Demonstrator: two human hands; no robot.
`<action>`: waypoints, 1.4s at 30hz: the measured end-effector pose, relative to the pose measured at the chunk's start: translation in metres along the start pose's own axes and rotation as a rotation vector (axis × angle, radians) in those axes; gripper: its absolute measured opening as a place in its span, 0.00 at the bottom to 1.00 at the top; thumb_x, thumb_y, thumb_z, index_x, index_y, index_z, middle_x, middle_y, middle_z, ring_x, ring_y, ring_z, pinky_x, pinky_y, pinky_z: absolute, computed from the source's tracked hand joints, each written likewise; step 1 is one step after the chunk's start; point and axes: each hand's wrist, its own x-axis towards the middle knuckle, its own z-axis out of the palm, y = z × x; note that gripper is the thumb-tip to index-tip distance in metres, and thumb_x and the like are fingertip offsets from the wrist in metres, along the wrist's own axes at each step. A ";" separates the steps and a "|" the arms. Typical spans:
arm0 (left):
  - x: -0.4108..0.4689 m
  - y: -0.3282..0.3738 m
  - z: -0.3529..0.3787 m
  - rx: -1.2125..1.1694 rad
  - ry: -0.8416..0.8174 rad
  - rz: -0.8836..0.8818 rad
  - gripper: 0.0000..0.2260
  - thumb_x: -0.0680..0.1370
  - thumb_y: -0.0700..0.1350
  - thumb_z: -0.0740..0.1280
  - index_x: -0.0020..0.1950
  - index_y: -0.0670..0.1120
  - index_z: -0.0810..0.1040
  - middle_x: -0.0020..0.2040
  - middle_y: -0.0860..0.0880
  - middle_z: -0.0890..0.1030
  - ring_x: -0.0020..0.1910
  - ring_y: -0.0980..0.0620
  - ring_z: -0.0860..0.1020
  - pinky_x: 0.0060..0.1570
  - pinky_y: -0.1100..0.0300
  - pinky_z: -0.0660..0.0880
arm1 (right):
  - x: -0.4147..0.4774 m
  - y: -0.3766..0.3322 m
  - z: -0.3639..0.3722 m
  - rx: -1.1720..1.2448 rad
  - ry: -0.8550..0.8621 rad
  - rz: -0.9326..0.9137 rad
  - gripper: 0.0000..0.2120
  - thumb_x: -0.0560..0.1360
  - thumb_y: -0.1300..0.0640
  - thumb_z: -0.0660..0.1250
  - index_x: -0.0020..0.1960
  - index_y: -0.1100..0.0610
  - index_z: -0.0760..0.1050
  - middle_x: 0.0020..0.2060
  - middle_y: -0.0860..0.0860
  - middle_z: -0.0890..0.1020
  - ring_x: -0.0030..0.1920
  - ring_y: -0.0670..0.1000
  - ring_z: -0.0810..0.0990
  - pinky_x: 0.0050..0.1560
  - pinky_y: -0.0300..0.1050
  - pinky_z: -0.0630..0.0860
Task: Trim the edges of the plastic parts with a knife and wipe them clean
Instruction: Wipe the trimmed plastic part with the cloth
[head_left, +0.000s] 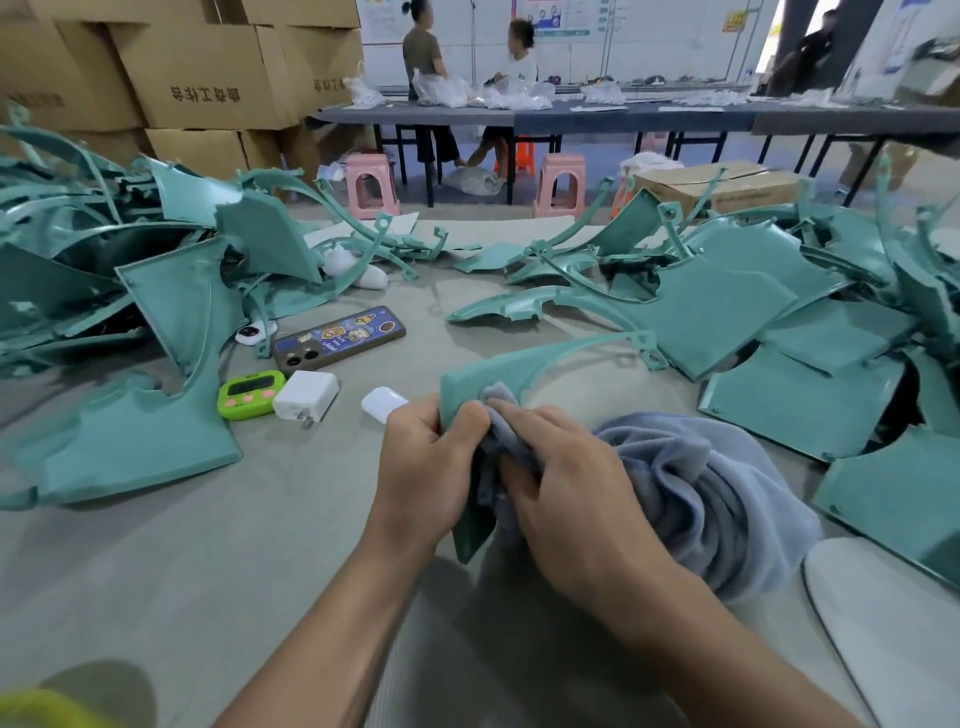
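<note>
My left hand (428, 460) grips the near edge of a teal plastic part (483, 371), a flat panel with a long curved arm reaching right. My right hand (563, 483) holds a grey-blue cloth (696, 483) bunched against the part's edge, right beside my left thumb. Most of the cloth lies heaped on the table to the right of my hands. The part's lower corner pokes out below my hands. No knife shows in the head view.
Piles of teal plastic parts (145, 312) fill the left and right (753, 312) of the grey table (260, 545). A phone (337, 335), green timer (249, 397), white charger (305, 397) and white earbud case (382, 402) lie left of my hands. Two people stand at a far table.
</note>
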 end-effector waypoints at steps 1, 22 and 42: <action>0.001 0.000 0.000 0.015 -0.011 0.009 0.11 0.72 0.41 0.64 0.34 0.35 0.75 0.25 0.44 0.71 0.23 0.50 0.69 0.22 0.60 0.67 | 0.003 0.000 0.000 -0.025 0.015 -0.001 0.04 0.81 0.55 0.62 0.52 0.48 0.73 0.41 0.46 0.75 0.41 0.48 0.76 0.45 0.50 0.74; -0.020 0.010 0.004 0.343 -0.122 0.265 0.13 0.69 0.47 0.63 0.33 0.44 0.60 0.26 0.57 0.60 0.27 0.58 0.58 0.25 0.63 0.56 | 0.128 0.092 -0.045 -0.324 0.229 0.709 0.15 0.83 0.52 0.61 0.55 0.65 0.75 0.51 0.60 0.79 0.56 0.61 0.80 0.45 0.47 0.68; -0.017 0.004 -0.008 0.148 -0.099 0.194 0.09 0.72 0.48 0.67 0.34 0.49 0.80 0.26 0.55 0.76 0.27 0.59 0.70 0.28 0.63 0.68 | 0.026 -0.002 -0.047 0.270 -0.273 0.055 0.09 0.76 0.65 0.69 0.37 0.58 0.81 0.31 0.52 0.83 0.33 0.49 0.81 0.40 0.52 0.81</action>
